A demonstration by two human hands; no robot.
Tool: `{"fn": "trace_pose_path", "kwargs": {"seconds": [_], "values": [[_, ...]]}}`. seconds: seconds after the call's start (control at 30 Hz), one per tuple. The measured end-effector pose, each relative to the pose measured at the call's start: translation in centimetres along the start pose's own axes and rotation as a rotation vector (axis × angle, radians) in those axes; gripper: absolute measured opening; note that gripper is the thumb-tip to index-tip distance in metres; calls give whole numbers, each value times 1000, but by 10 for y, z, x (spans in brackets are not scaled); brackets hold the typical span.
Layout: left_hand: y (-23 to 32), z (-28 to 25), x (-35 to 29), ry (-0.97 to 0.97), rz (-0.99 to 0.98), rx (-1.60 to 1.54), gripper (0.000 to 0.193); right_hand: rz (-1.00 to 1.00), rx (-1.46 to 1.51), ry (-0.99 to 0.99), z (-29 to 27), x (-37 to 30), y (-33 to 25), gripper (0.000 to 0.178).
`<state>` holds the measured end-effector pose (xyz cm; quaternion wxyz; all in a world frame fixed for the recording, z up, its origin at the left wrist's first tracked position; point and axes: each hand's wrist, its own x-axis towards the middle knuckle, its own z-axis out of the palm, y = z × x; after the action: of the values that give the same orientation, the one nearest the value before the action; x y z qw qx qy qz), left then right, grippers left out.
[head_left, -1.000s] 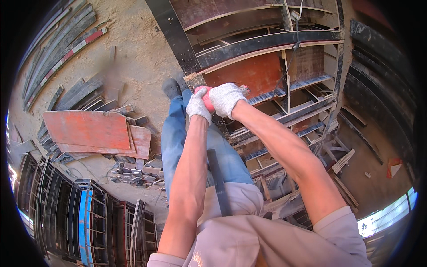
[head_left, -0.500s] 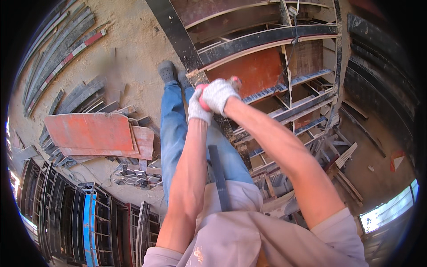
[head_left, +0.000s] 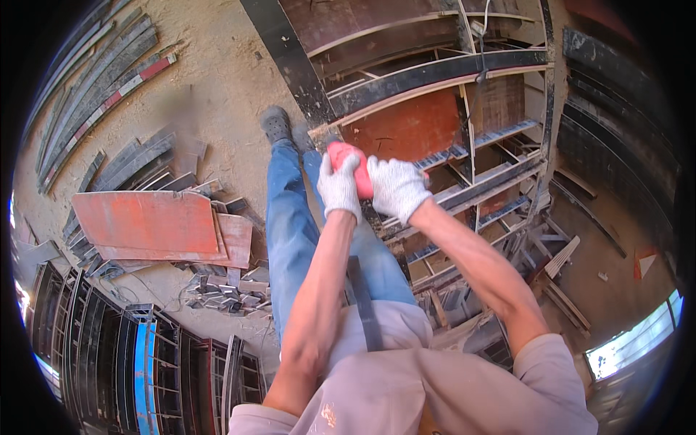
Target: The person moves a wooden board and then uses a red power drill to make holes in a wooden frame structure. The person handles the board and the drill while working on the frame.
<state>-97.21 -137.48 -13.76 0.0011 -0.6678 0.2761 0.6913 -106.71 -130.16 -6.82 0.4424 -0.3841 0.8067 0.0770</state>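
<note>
Both white-gloved hands are closed around a rounded red hand-held power tool [head_left: 360, 172]; its exact kind is hard to tell because the gloves cover much of it. My left hand [head_left: 338, 187] wraps its near left side. On its right side, my right hand [head_left: 396, 190] grips the rear part, where a bit of red shows past the fingers. The tool is over the left edge of a large wooden frame [head_left: 435, 64] with curved dark ribs. Sawdust speckles the dark board [head_left: 288, 61] at that edge.
Left of my legs lie a red-orange panel [head_left: 148, 223] and offcuts [head_left: 225, 293]. Long curved strips [head_left: 109, 94] lie farther left. Frames stand at lower left, one with a blue board [head_left: 145, 373]. A cable [head_left: 481, 61] hangs over the frame. Dark panels [head_left: 609, 138] lie at right.
My hands have shifted slightly nearer and to the right with the red tool. The right hand has slid off the left one, so more of the tool's body shows between them.
</note>
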Motion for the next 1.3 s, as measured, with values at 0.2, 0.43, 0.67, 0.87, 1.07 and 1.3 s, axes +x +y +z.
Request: {"fn": "trace_pose_path", "kwargs": {"seconds": [0.2, 0.43, 0.67, 0.87, 1.07, 1.3], "values": [[34, 24, 13, 3, -41, -83, 86, -27, -19, 2, -28, 37, 14, 32], [39, 35, 36, 46, -40, -85, 86, -43, -18, -46, -33, 54, 18, 32], [44, 44, 43, 103, -116, -213, 57, -86, -22, -103, -47, 66, 20, 25], [38, 50, 62, 88, -152, -233, 32, -149, -131, -254, -93, 86, 20, 24], [20, 26, 98, -62, -333, -396, 34, -235, -186, -287, -103, 101, 6, 24], [-3, 19, 115, -93, -220, -355, 33, -227, -142, -306, -92, 105, 9, 25]]}}
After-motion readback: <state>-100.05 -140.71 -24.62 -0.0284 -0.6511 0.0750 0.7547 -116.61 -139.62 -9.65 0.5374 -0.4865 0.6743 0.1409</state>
